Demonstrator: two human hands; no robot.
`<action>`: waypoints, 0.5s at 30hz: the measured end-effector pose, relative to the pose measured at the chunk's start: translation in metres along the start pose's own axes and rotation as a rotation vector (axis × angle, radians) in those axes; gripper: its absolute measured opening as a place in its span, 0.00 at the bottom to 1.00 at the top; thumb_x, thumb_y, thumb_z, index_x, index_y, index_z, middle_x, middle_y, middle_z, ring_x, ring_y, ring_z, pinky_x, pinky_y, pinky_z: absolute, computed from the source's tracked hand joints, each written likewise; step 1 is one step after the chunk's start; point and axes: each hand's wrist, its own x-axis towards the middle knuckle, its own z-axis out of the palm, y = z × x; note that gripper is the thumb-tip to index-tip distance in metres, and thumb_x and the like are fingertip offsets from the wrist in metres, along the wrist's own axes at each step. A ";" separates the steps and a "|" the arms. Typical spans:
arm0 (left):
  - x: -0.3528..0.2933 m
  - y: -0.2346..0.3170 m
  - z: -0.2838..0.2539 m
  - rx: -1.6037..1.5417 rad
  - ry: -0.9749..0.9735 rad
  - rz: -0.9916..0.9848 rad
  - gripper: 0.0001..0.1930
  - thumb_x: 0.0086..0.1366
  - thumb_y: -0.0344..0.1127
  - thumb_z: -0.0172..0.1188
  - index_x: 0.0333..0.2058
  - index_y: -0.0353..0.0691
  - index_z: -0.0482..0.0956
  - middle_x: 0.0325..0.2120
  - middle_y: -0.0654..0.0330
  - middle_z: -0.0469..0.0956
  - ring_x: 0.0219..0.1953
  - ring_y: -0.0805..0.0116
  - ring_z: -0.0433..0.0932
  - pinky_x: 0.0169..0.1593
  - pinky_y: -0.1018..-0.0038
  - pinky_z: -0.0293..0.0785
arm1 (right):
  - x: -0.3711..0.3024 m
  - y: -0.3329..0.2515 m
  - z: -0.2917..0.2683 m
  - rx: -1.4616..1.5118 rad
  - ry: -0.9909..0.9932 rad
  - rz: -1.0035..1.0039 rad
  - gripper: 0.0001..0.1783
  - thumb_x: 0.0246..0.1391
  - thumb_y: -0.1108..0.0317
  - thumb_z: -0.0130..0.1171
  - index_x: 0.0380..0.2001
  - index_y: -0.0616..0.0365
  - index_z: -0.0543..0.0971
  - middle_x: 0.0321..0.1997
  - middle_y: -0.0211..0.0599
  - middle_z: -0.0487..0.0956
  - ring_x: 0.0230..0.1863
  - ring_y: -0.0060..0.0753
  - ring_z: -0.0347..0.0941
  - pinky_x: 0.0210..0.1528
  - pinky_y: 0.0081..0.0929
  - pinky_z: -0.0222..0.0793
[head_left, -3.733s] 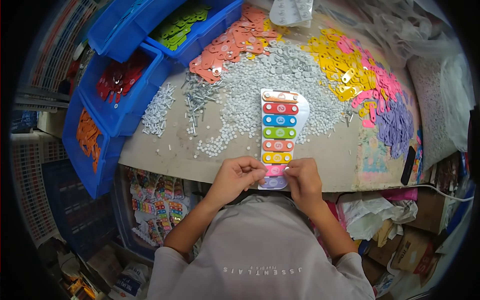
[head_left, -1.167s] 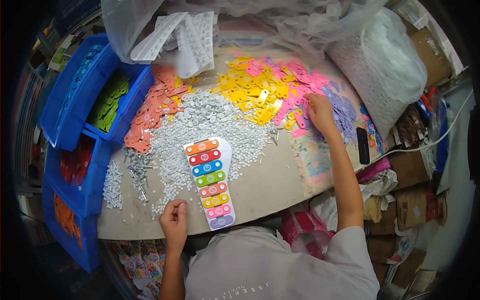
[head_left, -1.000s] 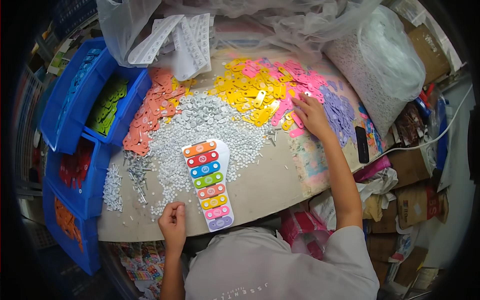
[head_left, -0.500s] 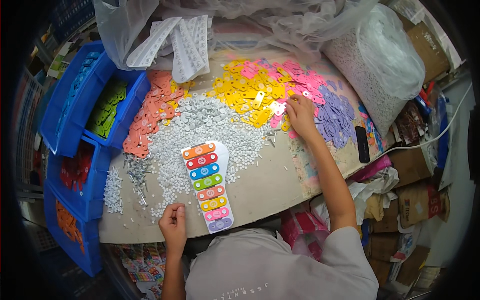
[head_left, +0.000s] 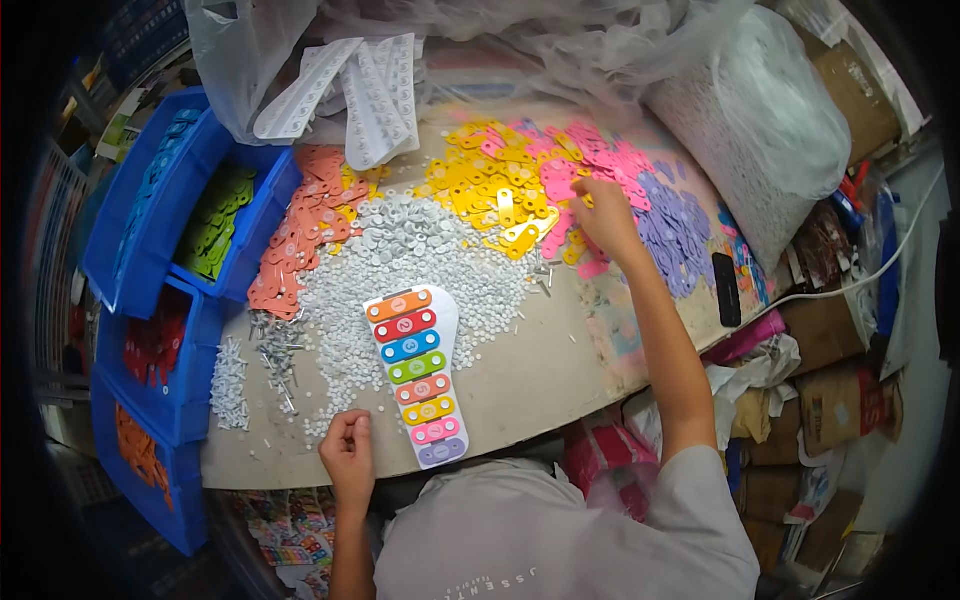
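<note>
Xylophone (head_left: 416, 375) lies before the washer pile (head_left: 410, 250), bins (head_left: 190, 260) left.

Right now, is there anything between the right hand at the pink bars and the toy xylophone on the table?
Partly. Between the right hand at the pink bars and the toy xylophone lie loose yellow bars, the spread of small white pieces and a few screws. All lie flat on the table; nothing tall stands there.

A small toy-assembly workshop: the worktable (head_left: 560, 370) is heaped with sorted piles of coloured plastic bars (head_left: 500, 190) and white pegs (head_left: 410, 240). Blue bins (head_left: 150, 290) of parts line one side, with cardboard boxes (head_left: 830, 410) and bulging plastic sacks (head_left: 770, 130) crowding the other
</note>
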 end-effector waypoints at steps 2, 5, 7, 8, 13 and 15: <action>0.000 0.001 0.002 0.000 0.012 0.003 0.05 0.72 0.28 0.56 0.36 0.34 0.78 0.23 0.75 0.70 0.24 0.89 0.62 0.27 0.85 0.55 | -0.027 0.003 0.017 -0.075 0.085 -0.132 0.23 0.53 0.64 0.66 0.52 0.58 0.80 0.49 0.48 0.81 0.53 0.46 0.74 0.58 0.42 0.67; 0.001 0.000 0.003 0.021 0.003 0.030 0.05 0.72 0.28 0.56 0.36 0.34 0.78 0.23 0.74 0.70 0.24 0.88 0.62 0.27 0.85 0.55 | -0.042 0.000 0.029 -0.154 0.256 -0.291 0.22 0.52 0.59 0.69 0.47 0.60 0.81 0.38 0.46 0.82 0.43 0.46 0.77 0.49 0.41 0.71; 0.003 0.001 0.004 0.026 0.002 0.034 0.05 0.72 0.28 0.56 0.36 0.34 0.78 0.23 0.74 0.70 0.24 0.88 0.62 0.27 0.85 0.55 | -0.042 0.000 0.030 -0.158 0.344 -0.325 0.22 0.51 0.57 0.70 0.44 0.61 0.82 0.34 0.45 0.81 0.38 0.46 0.78 0.44 0.40 0.73; 0.003 0.002 0.003 0.032 0.003 0.042 0.05 0.72 0.28 0.56 0.36 0.34 0.78 0.23 0.74 0.70 0.24 0.88 0.62 0.27 0.85 0.55 | -0.036 0.001 0.029 -0.013 0.220 -0.190 0.21 0.51 0.57 0.70 0.42 0.62 0.81 0.33 0.44 0.81 0.36 0.43 0.78 0.42 0.38 0.73; 0.002 0.002 0.001 0.037 -0.005 0.033 0.05 0.72 0.28 0.56 0.36 0.34 0.78 0.23 0.74 0.70 0.24 0.88 0.62 0.27 0.85 0.55 | 0.015 0.002 0.026 0.170 0.058 -0.118 0.19 0.51 0.60 0.69 0.35 0.66 0.79 0.28 0.42 0.80 0.30 0.31 0.78 0.35 0.32 0.72; 0.002 0.001 0.003 0.037 0.002 0.038 0.05 0.72 0.28 0.56 0.36 0.34 0.78 0.23 0.74 0.70 0.24 0.88 0.62 0.27 0.85 0.55 | 0.036 -0.001 0.025 0.205 0.049 -0.117 0.20 0.51 0.59 0.69 0.36 0.67 0.79 0.29 0.45 0.81 0.32 0.36 0.79 0.36 0.34 0.73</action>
